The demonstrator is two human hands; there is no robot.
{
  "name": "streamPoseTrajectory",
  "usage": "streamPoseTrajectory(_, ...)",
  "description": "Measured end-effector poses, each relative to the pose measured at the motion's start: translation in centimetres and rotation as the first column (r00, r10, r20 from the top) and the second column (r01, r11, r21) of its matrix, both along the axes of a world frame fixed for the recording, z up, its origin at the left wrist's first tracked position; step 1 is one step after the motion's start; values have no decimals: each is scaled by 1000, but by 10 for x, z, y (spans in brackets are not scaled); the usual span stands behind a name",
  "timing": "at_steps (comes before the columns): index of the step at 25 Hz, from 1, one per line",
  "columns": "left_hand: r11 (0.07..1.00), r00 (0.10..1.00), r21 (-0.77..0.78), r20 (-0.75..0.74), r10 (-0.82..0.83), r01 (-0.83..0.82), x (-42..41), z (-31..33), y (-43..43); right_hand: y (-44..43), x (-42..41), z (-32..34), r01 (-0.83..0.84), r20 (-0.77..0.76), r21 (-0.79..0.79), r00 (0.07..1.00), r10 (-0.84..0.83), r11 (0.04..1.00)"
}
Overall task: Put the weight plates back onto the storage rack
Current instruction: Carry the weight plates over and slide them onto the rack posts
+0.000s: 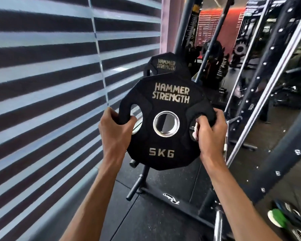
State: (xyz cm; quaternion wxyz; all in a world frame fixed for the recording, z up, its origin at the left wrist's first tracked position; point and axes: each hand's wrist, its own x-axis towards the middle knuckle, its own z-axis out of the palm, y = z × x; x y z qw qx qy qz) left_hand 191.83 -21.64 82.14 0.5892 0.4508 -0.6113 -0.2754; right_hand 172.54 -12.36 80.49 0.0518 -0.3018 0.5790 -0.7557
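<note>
In the head view, the weight plate (165, 148) is in the air, upright, with its printed face turned to the person. It is in front of the storage rack (135, 188) and touches nothing but the two hands. The left hand (115, 126) holds the handle bar at the left opening, with the fingers curled through the hole and around the rim. The right hand (210, 127) holds the right opening in the same way, so both grips are closed firmly on the plate.

The plate is marked 5 KG, so I judge it moderately heavy but easy for two hands. It looks stiff, with a matt black coat that should not slip, and it is not fragile. The side openings are the good places to hold, because they leave the metal ring of the centre hole free for a peg.

A second plate (165, 64) stands just behind and higher. Its peg is hidden, so I cannot tell how it sits. Lower down, a bare peg of the rack points out above the dark floor (155, 214), beside the striped blinds (42, 84)
</note>
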Motion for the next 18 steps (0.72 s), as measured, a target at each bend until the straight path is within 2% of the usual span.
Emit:
streamPoseTrajectory(4, 1000, 1000, 3, -31, 1, -1, -21, 3, -63, -60, -18, 14, 5, -106, -28, 994, -8, 1000)
streamPoseTrajectory(11, 1000, 997, 19, -73, -7, 9, -53, -6, -150, -140, -45, 18, -7, -123, -37, 992, 2, 999)
streamPoseTrajectory(18, 989, 986, -70, -95, -136, 129, -60, -9, -206, -179, -43, 15, 131, -162, -81, 976, -143, 988)
